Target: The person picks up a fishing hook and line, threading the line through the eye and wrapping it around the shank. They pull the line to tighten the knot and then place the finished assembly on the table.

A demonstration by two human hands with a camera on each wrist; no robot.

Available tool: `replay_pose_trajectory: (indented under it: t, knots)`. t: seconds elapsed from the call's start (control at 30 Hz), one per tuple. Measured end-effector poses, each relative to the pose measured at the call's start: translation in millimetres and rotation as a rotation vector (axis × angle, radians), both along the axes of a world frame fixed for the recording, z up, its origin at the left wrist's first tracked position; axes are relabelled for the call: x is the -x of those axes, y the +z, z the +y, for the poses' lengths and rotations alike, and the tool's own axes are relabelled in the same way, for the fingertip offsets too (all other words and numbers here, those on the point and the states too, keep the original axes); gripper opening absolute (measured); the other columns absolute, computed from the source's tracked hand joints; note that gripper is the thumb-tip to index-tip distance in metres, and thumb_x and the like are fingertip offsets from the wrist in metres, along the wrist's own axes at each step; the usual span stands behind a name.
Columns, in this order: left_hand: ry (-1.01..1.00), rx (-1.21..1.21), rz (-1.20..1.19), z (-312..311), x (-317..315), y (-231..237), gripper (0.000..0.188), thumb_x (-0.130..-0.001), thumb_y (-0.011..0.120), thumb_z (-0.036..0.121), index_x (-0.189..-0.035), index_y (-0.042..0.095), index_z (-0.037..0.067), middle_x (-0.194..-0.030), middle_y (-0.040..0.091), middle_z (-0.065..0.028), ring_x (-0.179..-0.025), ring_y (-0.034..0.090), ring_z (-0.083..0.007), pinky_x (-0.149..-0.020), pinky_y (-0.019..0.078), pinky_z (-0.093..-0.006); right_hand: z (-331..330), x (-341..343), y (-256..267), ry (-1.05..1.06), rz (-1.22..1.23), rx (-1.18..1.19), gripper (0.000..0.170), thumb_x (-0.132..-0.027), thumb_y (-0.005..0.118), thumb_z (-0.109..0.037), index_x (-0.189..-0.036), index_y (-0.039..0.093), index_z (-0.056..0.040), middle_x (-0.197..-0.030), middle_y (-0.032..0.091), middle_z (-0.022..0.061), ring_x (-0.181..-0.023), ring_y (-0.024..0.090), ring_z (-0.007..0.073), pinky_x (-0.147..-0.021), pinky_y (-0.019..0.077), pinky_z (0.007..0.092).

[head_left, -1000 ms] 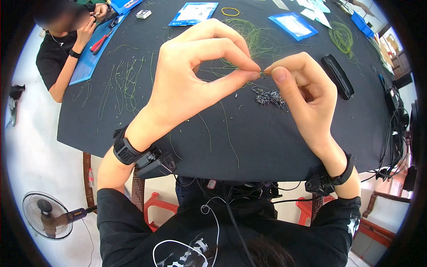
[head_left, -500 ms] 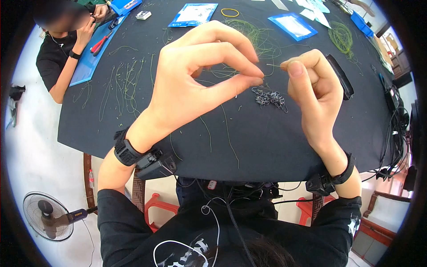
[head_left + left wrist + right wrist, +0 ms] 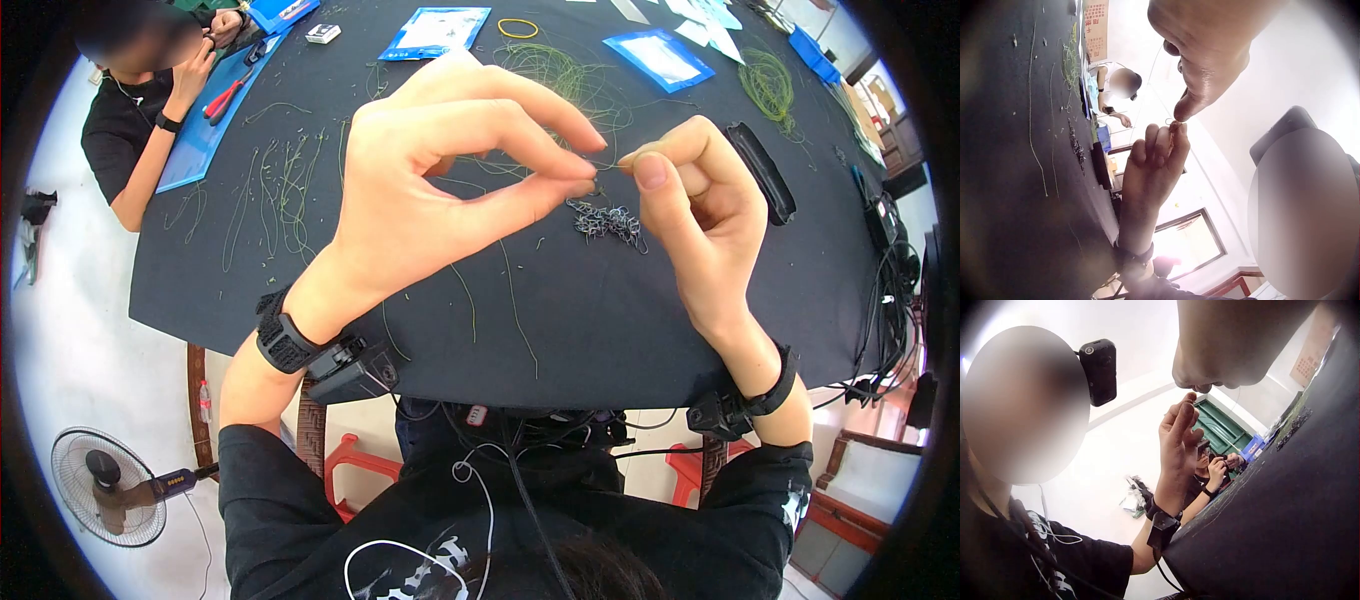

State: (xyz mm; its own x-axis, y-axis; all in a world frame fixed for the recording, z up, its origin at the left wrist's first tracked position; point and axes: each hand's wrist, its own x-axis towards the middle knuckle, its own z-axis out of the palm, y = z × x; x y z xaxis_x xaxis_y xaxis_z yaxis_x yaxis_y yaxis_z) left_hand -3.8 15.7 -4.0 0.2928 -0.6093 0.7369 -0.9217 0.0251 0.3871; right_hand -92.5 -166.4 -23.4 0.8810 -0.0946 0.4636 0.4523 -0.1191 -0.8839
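At the table's middle my left hand [image 3: 450, 150] pinches a small wire hook [image 3: 1169, 121] between thumb and forefinger, its other fingers loosely bent. The hook barely shows past the fingertips. Facing it, my right hand [image 3: 705, 205] holds the end of a thin green line between thumb and forefinger, the other fingers curled into the palm. In the head view a narrow gap separates the two hands' fingertips. Below them on the black table lies a pile of small dark metal hooks [image 3: 607, 222].
Tangled green line [image 3: 560, 85] spreads behind the hands, and a coil [image 3: 767, 88] lies farther right. Cut lengths of line [image 3: 285, 195] are strewn at left. A black case [image 3: 760, 172] sits beside my right hand. Blue packets [image 3: 660, 60] lie at the back. Another person [image 3: 140, 110] sits at left.
The fingertips of both hands met at first. My right hand then drew away rightward with the line and has come back partway. The left hand shifted slightly.
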Motion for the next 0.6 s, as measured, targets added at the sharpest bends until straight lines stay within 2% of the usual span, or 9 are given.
replay_pose_trajectory:
  t: [0.33, 0.4, 0.43, 0.47, 0.53, 0.57, 0.6]
  knots:
    - [-0.015, -0.016, 0.026, 1, 1, 1, 0.016, -0.064, 0.072, -0.006, -0.075, 0.067, 0.006, -0.084, 0.067, -0.0037, -0.066, 0.047, -0.0034, -0.049, 0.0281, -0.0165, 3, -5, -2, -0.028, 0.027, 0.053, 0.008, -0.086, 0.059, -0.007, -0.082, 0.057, -0.0009, -0.065, 0.054, -0.0045, -0.057, 0.044, -0.0009, -0.049, 0.0330, 0.0153]
    - [0.021, -0.034, 0.098, 2, 1, -1, 0.015, -0.067, 0.072, -0.004, -0.075, 0.067, 0.007, -0.084, 0.067, -0.0030, -0.062, 0.043, -0.0021, -0.048, 0.0254, -0.0163, 3, -10, -8, -0.038, 0.083, 0.267, 0.010, -0.085, 0.061, -0.010, -0.081, 0.057, -0.0026, -0.061, 0.051, -0.0037, -0.054, 0.040, 0.0003, -0.046, 0.0305, 0.0182]
    - [0.021, -0.034, 0.098, 2, 1, -2, 0.015, -0.067, 0.072, -0.004, -0.075, 0.067, 0.007, -0.084, 0.067, -0.0030, -0.062, 0.043, -0.0021, -0.048, 0.0254, -0.0163, 5, -8, -7, -0.019, 0.151, 0.276, 0.012, -0.083, 0.063, -0.011, -0.079, 0.056, -0.0035, -0.059, 0.049, -0.0015, -0.051, 0.037, 0.0023, -0.045, 0.0283, 0.0206]
    - [0.027, -0.015, 0.109, 2, 0, -3, 0.014, -0.068, 0.071, -0.003, -0.076, 0.067, 0.007, -0.084, 0.067, -0.0023, -0.061, 0.042, -0.0015, -0.048, 0.0241, -0.0165, 5, -7, -7, -0.017, 0.150, 0.276, 0.012, -0.083, 0.063, -0.011, -0.079, 0.056, -0.0035, -0.059, 0.049, -0.0015, -0.051, 0.037, 0.0023, -0.045, 0.0283, 0.0206]
    - [0.034, 0.005, 0.119, 2, -1, -4, 0.013, -0.069, 0.071, -0.002, -0.076, 0.067, 0.008, -0.084, 0.067, -0.0016, -0.060, 0.040, -0.0010, -0.047, 0.0227, -0.0167, 5, -4, -5, 0.017, 0.085, 0.457, 0.012, -0.081, 0.064, -0.010, -0.077, 0.056, -0.0026, -0.059, 0.048, 0.0005, -0.050, 0.037, 0.0045, -0.045, 0.0289, 0.0214]
    - [0.049, 0.014, 0.100, 2, -1, -4, 0.013, -0.069, 0.071, -0.001, -0.076, 0.067, 0.008, -0.084, 0.067, -0.0010, -0.060, 0.040, -0.0007, -0.047, 0.0225, -0.0168, 6, -4, -1, -0.005, -0.005, 0.526, 0.009, -0.077, 0.066, -0.007, -0.077, 0.058, -0.0031, -0.060, 0.050, 0.0041, -0.049, 0.043, 0.0104, -0.045, 0.0328, 0.0248]
    - [0.065, 0.024, 0.082, 2, -2, -5, 0.012, -0.070, 0.072, -0.001, -0.077, 0.067, 0.009, -0.084, 0.067, -0.0003, -0.060, 0.039, -0.0004, -0.047, 0.0222, -0.0170, 6, -4, -1, -0.003, -0.005, 0.527, 0.009, -0.077, 0.066, -0.007, -0.077, 0.058, -0.0031, -0.060, 0.050, 0.0041, -0.049, 0.043, 0.0104, -0.045, 0.0328, 0.0248]
